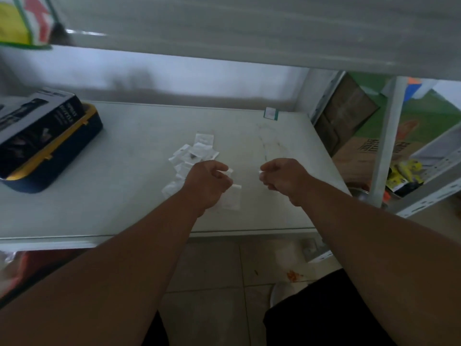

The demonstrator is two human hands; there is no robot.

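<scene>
Our left hand [207, 186] curls round a small clear plastic packet with a white top strip [232, 199], just right of the pile of small clear packets [197, 151] on the white shelf [124, 171]. Our right hand [284, 179], further right of the pile, pinches a tiny white scrap [261, 173]. We should grip lightly and work low, near the pile, so nothing small drops.

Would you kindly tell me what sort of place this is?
Probably a storeroom: white metal shelving with small white packets piled on it, and cardboard boxes alongside.
</scene>
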